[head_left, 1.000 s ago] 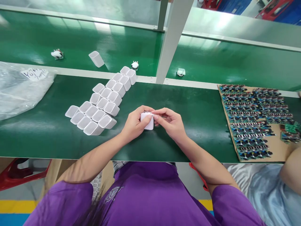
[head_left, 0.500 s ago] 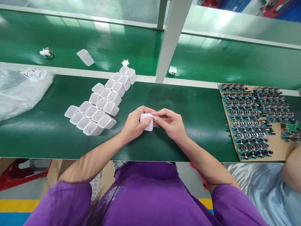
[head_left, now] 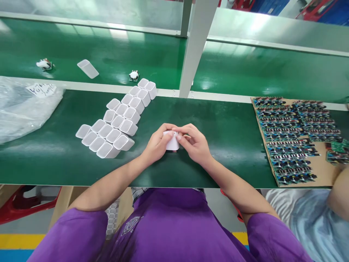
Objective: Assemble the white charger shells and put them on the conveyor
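Note:
Between my two hands is a white plastic housing (head_left: 172, 143), held above the green bench, with dark spots along its upper edge and a bit of red below it. My left hand (head_left: 157, 145) is closed around its left side, thumb across the near face. At the upper right corner my right hand (head_left: 196, 145) pinches with thumb and forefinger; the fingers hide what lies there. Left of my hands stand white open-topped housings (head_left: 107, 148) in slanting rows. Far to the right, rows of circuit boards (head_left: 291, 151) lie on a cardboard sheet (head_left: 323, 169).
A clear plastic bag (head_left: 24, 112) lies at left. On the green belt (head_left: 237, 69) behind the metal rail sit a loose white housing (head_left: 88, 69) and two small white-topped parts (head_left: 133, 75). A metal post (head_left: 195, 47) rises ahead. Another person's arm (head_left: 339, 193) is at right.
The housing in my hands has turned slightly, and red now shows beneath it. On the far belt the loose pieces have shifted left; one near the post is gone from sight.

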`<state>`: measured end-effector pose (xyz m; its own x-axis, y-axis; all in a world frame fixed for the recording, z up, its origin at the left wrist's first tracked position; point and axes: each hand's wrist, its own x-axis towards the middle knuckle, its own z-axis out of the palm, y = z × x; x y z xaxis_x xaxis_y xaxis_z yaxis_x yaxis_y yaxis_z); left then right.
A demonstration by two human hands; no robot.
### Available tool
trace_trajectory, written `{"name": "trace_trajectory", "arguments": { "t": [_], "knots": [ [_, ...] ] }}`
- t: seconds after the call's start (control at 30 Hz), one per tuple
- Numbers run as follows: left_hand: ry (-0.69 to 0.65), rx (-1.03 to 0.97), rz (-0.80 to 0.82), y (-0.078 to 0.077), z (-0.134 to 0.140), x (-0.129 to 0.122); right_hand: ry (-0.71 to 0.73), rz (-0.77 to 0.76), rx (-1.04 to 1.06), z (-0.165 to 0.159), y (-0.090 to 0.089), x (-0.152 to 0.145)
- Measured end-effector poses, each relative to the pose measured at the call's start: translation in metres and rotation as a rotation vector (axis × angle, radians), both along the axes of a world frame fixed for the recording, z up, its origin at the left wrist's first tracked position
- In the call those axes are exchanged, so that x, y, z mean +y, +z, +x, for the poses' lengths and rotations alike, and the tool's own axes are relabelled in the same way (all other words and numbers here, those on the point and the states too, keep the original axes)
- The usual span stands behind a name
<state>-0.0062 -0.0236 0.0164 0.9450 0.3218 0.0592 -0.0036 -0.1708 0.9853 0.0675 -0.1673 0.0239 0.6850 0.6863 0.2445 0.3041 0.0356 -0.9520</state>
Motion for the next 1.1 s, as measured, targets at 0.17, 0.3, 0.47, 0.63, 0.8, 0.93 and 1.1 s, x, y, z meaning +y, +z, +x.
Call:
{"name": "trace_trajectory", "arguments": {
  "t": [0.17, 0.3, 0.47, 0.63, 0.8, 0.93, 1.1],
  "knots": [
    [0.015, 0.009, -0.191, -0.008, 0.009, -0.003, -0.099, -0.108, -0.480, -0.005, -0.011, 0.004],
    [-0.024, -0.019, -0.153, -0.009, 0.010, 0.007, -0.281, -0.118, -0.459, 0.037, -0.008, -0.004],
    [0.228, -0.120, 0.225, 0.008, 0.007, 0.035, -0.512, -0.448, -0.491, 0.158, 0.013, 0.009],
    [0.433, -0.182, 0.732, 0.017, 0.006, 0.055, -0.450, -0.796, -0.372, 0.220, 0.013, 0.053],
    [0.537, -0.014, 0.958, 0.008, 0.005, 0.067, -0.486, -0.779, -0.420, 0.199, 0.001, 0.053],
    [0.517, 0.164, 1.012, 0.008, 0.001, 0.071, -0.446, -0.639, -0.696, 0.147, -0.009, 0.029],
    [0.443, 0.429, 1.078, 0.018, -0.001, 0.071, 0.164, -0.525, -0.796, 0.080, -0.021, 0.019]
  ]
}}
